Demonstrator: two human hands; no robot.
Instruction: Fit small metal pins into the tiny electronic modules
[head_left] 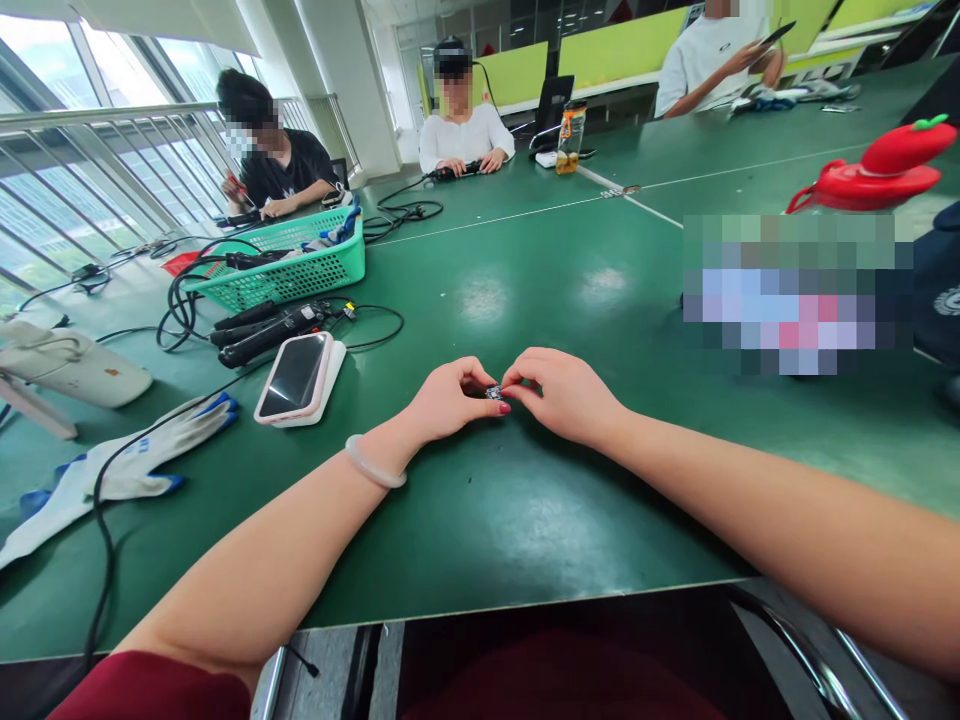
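Note:
Just above the green table (540, 530), my two hands meet near the middle of the view. My left hand (448, 398) pinches a small dark and silvery piece (493, 393) between thumb and fingers. From the other side, the thumb and fingertips of my right hand (561, 392) close on the same piece. It is too small to tell its kind, and the fingertips partly cover it. A pale bangle circles my left wrist.
Left of my hands are a phone (296, 375) on a white block, black corded tools (270, 330), a green basket (292, 275) and a white-blue glove (142, 450). A red-lidded container (862, 185) stands right. People (469, 135) sit across the table.

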